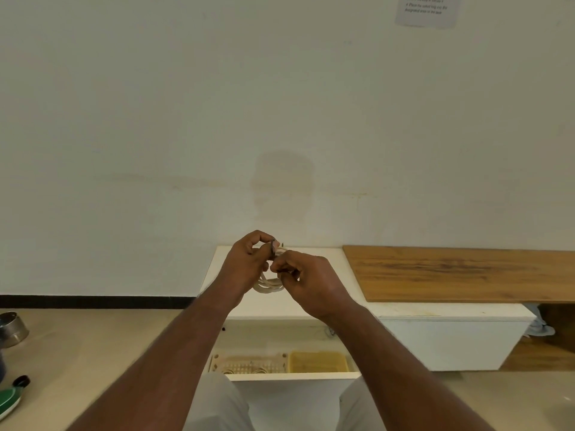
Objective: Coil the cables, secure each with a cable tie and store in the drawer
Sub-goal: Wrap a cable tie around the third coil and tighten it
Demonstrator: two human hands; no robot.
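A coiled white cable (268, 285) hangs between my two hands above the white cabinet top (342, 275). My left hand (245, 262) grips the upper part of the coil, fingers curled round it. My right hand (306, 281) pinches a small dark cable tie (273, 246) at the coil's top; most of the tie is hidden by my fingers. Below my arms the drawer (295, 375) stands pulled out. It holds a pale perforated tray (249, 363) with coiled cables in it and a yellow bin (317, 361).
A wooden board (466, 273) lies on the cabinet top to the right. On the floor at the left are a metal bowl (12, 329) and a green bottle with a black cap (11, 399). A wall rises directly behind. My knees sit under the drawer front.
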